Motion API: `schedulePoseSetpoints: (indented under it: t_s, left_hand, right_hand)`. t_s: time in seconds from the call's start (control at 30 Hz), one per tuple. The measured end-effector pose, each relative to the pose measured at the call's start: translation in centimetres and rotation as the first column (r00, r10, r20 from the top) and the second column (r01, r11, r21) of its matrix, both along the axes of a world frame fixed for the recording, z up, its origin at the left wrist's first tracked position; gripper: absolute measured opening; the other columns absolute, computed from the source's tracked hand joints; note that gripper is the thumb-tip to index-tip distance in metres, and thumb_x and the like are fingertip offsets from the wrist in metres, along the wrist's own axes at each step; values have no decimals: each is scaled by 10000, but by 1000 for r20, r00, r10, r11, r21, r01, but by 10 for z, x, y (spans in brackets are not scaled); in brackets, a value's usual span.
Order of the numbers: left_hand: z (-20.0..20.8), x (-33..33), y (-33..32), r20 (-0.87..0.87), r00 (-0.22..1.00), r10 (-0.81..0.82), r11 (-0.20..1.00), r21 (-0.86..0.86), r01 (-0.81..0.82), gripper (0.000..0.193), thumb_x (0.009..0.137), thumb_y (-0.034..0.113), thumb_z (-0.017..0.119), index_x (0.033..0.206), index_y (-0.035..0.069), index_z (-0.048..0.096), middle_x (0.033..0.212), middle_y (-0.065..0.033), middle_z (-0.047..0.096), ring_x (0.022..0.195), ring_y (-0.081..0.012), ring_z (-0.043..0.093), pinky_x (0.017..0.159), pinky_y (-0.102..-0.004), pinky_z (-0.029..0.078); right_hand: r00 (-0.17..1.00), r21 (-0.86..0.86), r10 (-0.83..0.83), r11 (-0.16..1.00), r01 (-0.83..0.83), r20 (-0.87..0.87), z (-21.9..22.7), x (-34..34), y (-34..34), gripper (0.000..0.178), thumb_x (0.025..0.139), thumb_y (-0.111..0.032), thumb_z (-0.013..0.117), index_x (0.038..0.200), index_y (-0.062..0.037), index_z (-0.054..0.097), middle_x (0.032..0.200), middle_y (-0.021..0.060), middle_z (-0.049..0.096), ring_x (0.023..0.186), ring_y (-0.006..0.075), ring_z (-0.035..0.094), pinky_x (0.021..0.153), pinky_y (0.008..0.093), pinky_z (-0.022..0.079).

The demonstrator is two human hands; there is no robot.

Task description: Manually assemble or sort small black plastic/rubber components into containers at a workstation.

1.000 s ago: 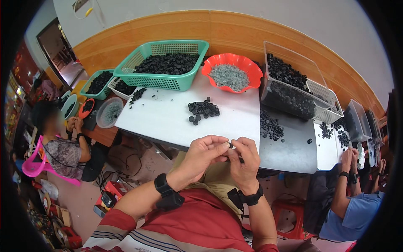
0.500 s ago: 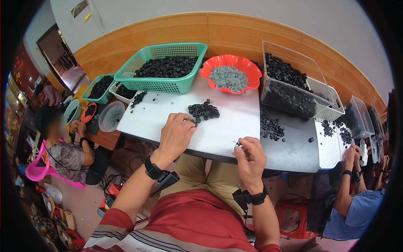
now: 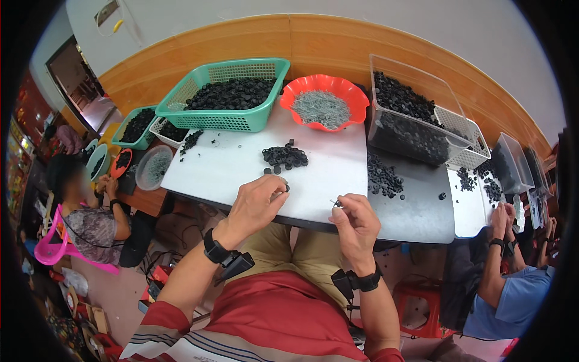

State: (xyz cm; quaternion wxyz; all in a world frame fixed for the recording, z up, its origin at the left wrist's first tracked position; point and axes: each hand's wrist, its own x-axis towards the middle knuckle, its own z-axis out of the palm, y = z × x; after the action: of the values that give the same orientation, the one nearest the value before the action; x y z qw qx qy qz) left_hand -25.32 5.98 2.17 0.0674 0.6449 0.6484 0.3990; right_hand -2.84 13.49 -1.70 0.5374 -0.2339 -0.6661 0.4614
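My left hand (image 3: 258,202) is over the white board (image 3: 211,166), with thumb and forefinger closed on a small round black plastic piece (image 3: 286,188). Just beyond it lies a pile of similar black pieces (image 3: 288,155), a few of them loose at its near side. Close to the board's front right corner, my right hand (image 3: 357,222) pinches a thin grey metal pin (image 3: 335,203), perhaps more than one; the fingers partly cover it. A gap separates the two hands.
Behind the board stand a green basket (image 3: 241,122) of black parts and a red wavy-edged bowl (image 3: 360,96) of grey pins. Right of them is a clear bin (image 3: 416,142), with loose black parts (image 3: 384,175) before it. People work on both sides.
My left hand has drawn back from the pile toward me, and the black piece now shows in its fingers. The right hand stays nearly in place. The whole view has shifted slightly.
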Motion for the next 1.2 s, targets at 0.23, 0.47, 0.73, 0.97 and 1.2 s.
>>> schedulePoseSetpoints:
  t_s: [0.23, 0.47, 0.73, 0.97, 1.2]
  left_hand:
    - [-2, -4, 7, -107, 991, -86, 996, 23, 89, 163, 829, 31, 739, 985, 0, 707, 971, -129, 720, 839, -312, 707, 746, -355, 579]
    - [2, -11, 10, -227, 947, -226, 974, -27, 226, 170, 871, 40, 707, 1038, 12, 728, 1019, -136, 728, 955, -325, 693, 827, -395, 563]
    - [15, -16, 13, -232, 912, -339, 937, -171, 305, 174, 878, 66, 700, 1043, 13, 721, 1048, -134, 732, 969, -336, 686, 854, -410, 551]
    - [18, -16, 17, -46, 930, -364, 910, -230, 344, 174, 828, 45, 743, 1000, 20, 727, 1010, -128, 739, 899, -308, 708, 794, -377, 561]
    - [19, -13, 17, 86, 952, -294, 913, -269, 306, 183, 807, 47, 761, 983, 4, 733, 919, -115, 732, 799, -252, 694, 757, -332, 548]
  right_hand:
    - [1000, -25, 4, 1000, -4, -15, -1, 1, 0, 204, 929, -25, 728, 1118, 43, 690, 1074, 92, 630, 780, 97, 636, 654, 216, 517]
    - [1000, -18, 7, 1000, -7, -17, -3, 1, 1, 204, 924, -29, 734, 1110, 45, 690, 1057, 85, 636, 772, 95, 635, 653, 215, 514]
    - [1000, -18, 8, 1000, -9, -18, -2, 1, 0, 201, 921, -20, 732, 1107, 46, 692, 1061, 88, 635, 774, 97, 638, 657, 220, 519]
    - [1000, -22, 10, 1000, -11, -11, -3, 1, 0, 195, 920, -13, 730, 1101, 49, 694, 1054, 88, 634, 775, 94, 638, 654, 211, 513]
    - [997, -27, 50, 998, -48, 53, -3, 5, 1, 199, 927, 48, 689, 1125, 70, 673, 1125, 105, 600, 839, 119, 647, 723, 234, 562]
